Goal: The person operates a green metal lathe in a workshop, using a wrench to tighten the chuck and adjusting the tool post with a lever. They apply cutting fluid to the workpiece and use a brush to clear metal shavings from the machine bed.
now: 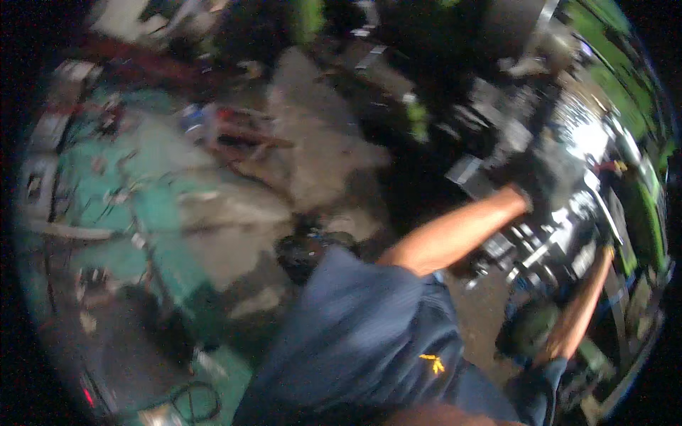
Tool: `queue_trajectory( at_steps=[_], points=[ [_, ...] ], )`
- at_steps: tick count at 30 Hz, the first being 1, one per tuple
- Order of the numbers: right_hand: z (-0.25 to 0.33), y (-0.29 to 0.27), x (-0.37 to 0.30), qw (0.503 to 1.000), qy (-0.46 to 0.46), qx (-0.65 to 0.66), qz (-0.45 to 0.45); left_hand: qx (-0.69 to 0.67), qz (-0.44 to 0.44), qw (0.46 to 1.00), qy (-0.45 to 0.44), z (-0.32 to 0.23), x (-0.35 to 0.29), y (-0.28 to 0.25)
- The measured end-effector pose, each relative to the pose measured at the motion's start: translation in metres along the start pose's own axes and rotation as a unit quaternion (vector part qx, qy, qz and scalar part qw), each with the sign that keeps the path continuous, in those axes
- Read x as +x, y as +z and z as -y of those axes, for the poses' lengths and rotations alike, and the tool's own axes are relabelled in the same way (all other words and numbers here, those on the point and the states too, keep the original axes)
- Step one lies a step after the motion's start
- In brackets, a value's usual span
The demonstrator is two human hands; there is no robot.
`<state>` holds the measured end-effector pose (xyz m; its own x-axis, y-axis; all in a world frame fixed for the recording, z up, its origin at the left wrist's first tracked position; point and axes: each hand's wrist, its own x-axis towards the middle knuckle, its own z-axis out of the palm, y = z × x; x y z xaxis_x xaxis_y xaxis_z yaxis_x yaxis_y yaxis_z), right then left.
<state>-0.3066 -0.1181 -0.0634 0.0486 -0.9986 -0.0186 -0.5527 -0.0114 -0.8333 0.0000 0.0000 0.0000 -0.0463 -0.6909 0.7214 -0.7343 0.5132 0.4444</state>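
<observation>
From the head camera everything is smeared by motion. The left hand [547, 177], in a dark glove, reaches out to the right and rests on a grey metal machine [561, 234] with bright parts; whether its grip is closed on anything I cannot tell. The right hand [609, 250] is hidden low against the same machine, its grip impossible to judge. A blue sleeve [369, 334] fills the foreground. Off to the left lies a cluttered green floor [163, 206] with scattered tools.

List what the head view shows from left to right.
Green floor patch with scattered tools → pale grey floor patch → blue-shirted torso → gloved left hand on dark machine parts → metal machine frame.
</observation>
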Motion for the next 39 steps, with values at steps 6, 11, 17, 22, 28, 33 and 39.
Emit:
queue_trajectory(
  at_steps=[6, 11, 17, 22, 28, 33, 39],
  points=[
    [0.008, -0.003, 0.061, 0.994, -0.058, -0.089, 0.001, -0.016, -0.038, 0.997, 0.060, 0.008, 0.028, -0.029],
    [0.071, 0.040, 0.075, 0.983, 0.056, -0.161, -0.071, 0.005, -0.026, 0.999, 0.044, 0.015, 0.019, -0.026],
    [0.063, 0.034, 0.063, 0.988, 0.046, 0.075, -0.127, -0.025, 0.022, 0.998, 0.054, 0.016, 0.012, -0.031],
    [0.120, 0.034, 0.038, 0.999, -0.033, -0.019, -0.021, -0.018, 0.020, 0.999, 0.038, 0.016, 0.008, -0.029],
    [0.133, 0.019, 0.025, 0.985, -0.144, -0.093, -0.019, -0.025, 0.012, 0.999, 0.043, 0.015, 0.014, -0.029],
    [0.134, 0.012, 0.026, 0.978, -0.182, -0.099, -0.010, -0.019, 0.008, 0.999, 0.050, 0.016, 0.016, -0.030],
    [0.140, 0.002, 0.019, 0.979, -0.189, -0.081, -0.004, -0.028, 0.024, 0.998, 0.047, 0.016, 0.015, -0.032]
  ],
)
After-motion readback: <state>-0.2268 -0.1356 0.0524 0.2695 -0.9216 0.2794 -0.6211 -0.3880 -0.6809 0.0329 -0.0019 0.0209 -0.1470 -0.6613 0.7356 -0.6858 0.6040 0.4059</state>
